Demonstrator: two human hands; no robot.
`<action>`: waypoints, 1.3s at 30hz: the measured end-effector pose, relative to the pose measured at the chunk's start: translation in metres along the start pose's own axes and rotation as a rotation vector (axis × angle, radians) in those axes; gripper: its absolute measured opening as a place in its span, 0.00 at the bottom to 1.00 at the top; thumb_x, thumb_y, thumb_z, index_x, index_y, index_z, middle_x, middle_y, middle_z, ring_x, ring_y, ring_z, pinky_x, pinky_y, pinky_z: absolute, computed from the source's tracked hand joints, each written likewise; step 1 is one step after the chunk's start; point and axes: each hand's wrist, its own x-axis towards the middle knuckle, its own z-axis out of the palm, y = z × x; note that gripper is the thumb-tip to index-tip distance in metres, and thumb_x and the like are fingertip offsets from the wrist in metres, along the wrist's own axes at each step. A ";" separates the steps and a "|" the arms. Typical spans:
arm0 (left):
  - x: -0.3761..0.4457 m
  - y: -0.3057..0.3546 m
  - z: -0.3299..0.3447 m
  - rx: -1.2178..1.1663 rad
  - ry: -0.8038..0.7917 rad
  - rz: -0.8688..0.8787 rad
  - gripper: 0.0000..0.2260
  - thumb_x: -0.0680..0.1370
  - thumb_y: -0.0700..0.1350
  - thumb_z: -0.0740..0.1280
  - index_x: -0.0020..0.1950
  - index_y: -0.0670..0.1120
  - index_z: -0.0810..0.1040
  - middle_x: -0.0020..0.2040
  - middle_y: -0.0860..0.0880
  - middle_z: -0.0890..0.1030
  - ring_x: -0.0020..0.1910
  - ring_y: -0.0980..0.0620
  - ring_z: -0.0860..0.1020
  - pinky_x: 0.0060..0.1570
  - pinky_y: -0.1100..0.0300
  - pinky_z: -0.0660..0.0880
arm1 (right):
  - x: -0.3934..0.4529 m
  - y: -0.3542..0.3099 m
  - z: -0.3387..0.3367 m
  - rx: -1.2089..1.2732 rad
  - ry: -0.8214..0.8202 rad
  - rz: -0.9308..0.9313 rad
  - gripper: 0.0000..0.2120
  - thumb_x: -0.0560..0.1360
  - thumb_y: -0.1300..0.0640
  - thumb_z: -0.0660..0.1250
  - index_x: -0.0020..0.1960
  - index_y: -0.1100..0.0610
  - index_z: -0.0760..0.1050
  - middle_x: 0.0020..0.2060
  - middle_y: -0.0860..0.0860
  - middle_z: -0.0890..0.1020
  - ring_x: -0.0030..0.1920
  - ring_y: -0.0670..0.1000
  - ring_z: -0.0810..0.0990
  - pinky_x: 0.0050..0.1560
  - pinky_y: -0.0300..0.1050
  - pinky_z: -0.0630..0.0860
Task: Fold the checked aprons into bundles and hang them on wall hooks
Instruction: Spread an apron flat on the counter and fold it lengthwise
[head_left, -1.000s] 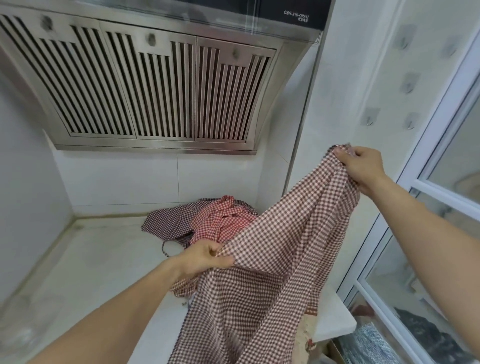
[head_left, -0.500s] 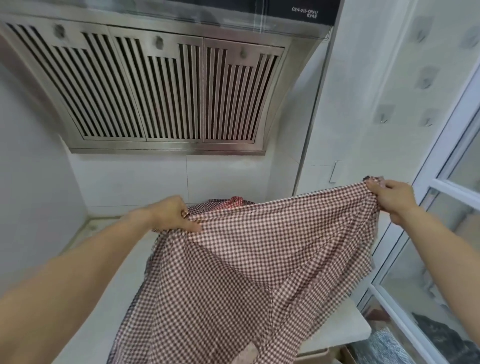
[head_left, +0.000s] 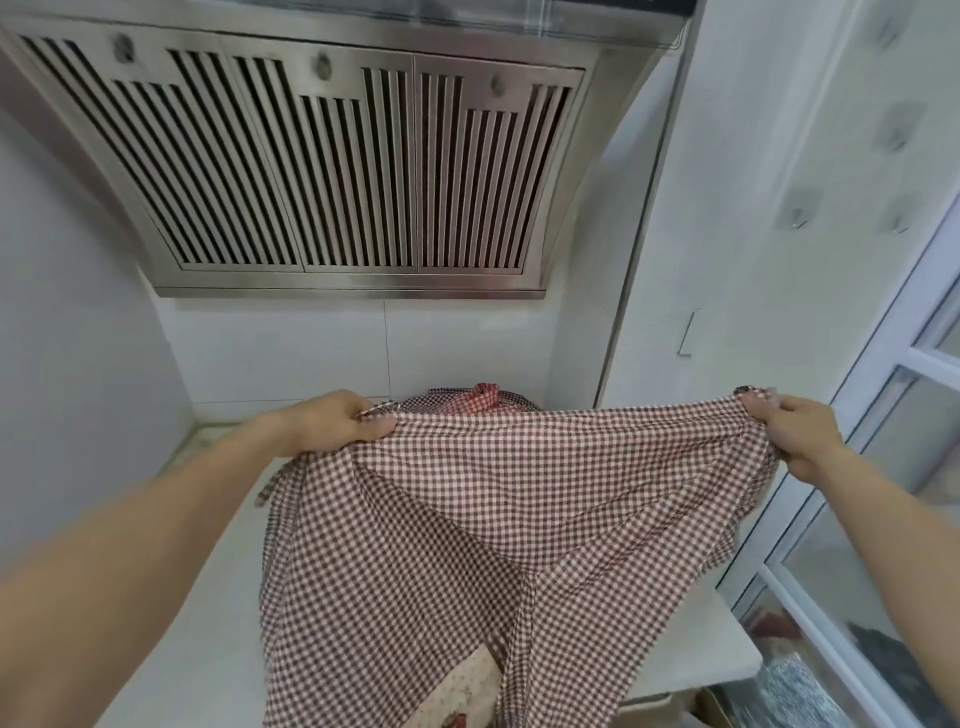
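The left hand (head_left: 337, 423) and right hand (head_left: 795, 428) each grip one top corner of the brown checked apron (head_left: 519, 519), fingers curled closed over bunched fabric. The apron hangs spread between both hands.

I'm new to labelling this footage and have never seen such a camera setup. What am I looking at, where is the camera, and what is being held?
There is no machine here: a camera worn on a person's head looks forward and down at their bare arms. The left hand and right hand each grip a top corner of a brown checked apron, stretching it wide above a pale counter. Behind it, more checked aprons lie heaped. Above hangs a steel range hood; small wall hooks sit on the right.
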 end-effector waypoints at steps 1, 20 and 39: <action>0.002 0.001 -0.005 0.183 0.027 -0.006 0.19 0.77 0.61 0.66 0.55 0.47 0.80 0.53 0.50 0.83 0.51 0.52 0.80 0.55 0.57 0.75 | -0.001 0.001 0.002 -0.031 -0.034 0.008 0.23 0.79 0.57 0.69 0.68 0.69 0.72 0.68 0.61 0.75 0.66 0.62 0.75 0.67 0.57 0.72; 0.005 -0.011 0.018 -0.133 -0.489 -0.367 0.15 0.78 0.48 0.70 0.58 0.39 0.81 0.56 0.41 0.84 0.54 0.44 0.83 0.59 0.49 0.77 | 0.066 0.087 -0.056 -0.753 -0.812 0.375 0.30 0.73 0.37 0.68 0.68 0.55 0.74 0.65 0.54 0.79 0.65 0.54 0.78 0.69 0.53 0.71; 0.126 -0.007 0.144 0.131 0.028 -0.071 0.14 0.82 0.46 0.64 0.36 0.50 0.75 0.39 0.52 0.77 0.42 0.50 0.76 0.45 0.56 0.70 | 0.140 0.167 0.000 -0.724 -0.004 0.151 0.26 0.80 0.48 0.64 0.32 0.66 0.72 0.34 0.60 0.78 0.39 0.59 0.77 0.41 0.47 0.70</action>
